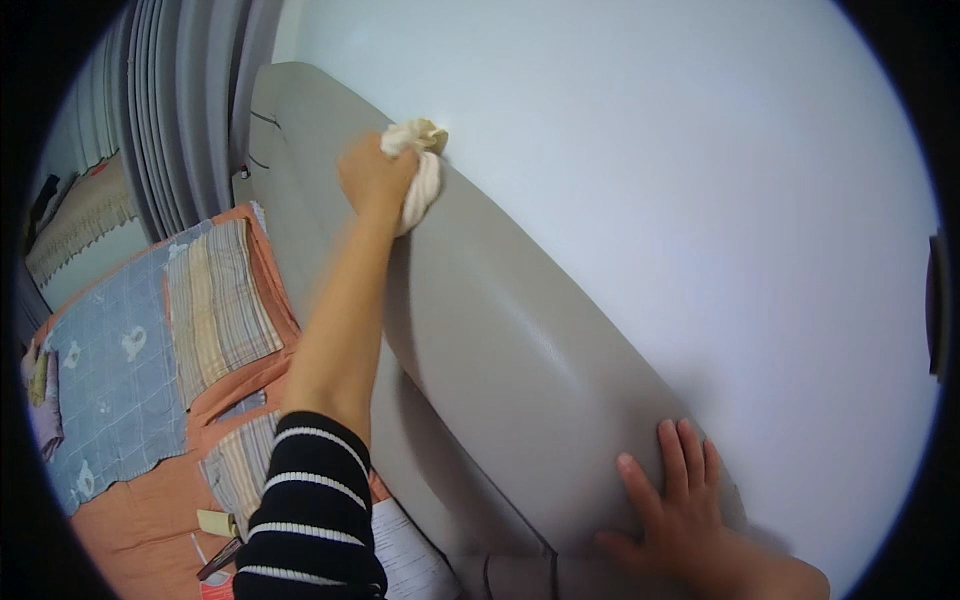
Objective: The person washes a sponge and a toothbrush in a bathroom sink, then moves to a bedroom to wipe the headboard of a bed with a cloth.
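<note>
A grey padded headboard [500, 290] with a smooth, leather-like surface runs along the white wall. My left hand [378, 178], at the end of a black sleeve with white stripes, is closed around a crumpled cream cloth [424, 185]. It presses the cloth against the headboard's top edge, toward the far end. Nearer to me, my right hand [685, 500] rests on the headboard's top edge with its fingers apart and nothing in them.
Left of the headboard lies a bed with an orange sheet [130, 525], a blue patterned cover [120, 350] and a striped pillow [222, 310]. A printed paper sheet [408, 555] lies beside my left sleeve. Grey curtains [190, 110] hang at the far left. The white wall [700, 200] stands behind the headboard.
</note>
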Tool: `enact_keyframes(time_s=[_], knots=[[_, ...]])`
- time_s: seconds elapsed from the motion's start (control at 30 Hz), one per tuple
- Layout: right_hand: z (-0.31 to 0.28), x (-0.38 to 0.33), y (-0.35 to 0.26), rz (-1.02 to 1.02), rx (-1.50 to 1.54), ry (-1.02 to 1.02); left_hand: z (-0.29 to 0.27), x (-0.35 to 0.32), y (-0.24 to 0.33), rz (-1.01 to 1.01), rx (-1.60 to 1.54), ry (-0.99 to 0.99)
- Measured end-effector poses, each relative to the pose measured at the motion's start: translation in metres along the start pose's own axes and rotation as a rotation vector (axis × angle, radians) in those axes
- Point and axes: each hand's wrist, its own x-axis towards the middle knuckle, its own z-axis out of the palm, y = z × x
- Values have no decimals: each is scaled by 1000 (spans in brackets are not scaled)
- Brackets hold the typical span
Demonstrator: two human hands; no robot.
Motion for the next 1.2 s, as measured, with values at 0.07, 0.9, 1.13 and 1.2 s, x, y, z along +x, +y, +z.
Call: enact_keyframes(time_s=[0.07, 0.9, 1.13, 1.2], knots=[[4, -3, 0, 34, 0, 7, -13, -58, 28, -78, -116, -179], [12, 10, -19, 29, 64, -27, -126, -467, 5, -40, -425, -306], [15, 2, -15, -6, 18, -22, -147, -479, -5, 32, -104, -768], [18, 9, -15, -32, 14, -13, -106, -443, -36, -61, -203, -384]])
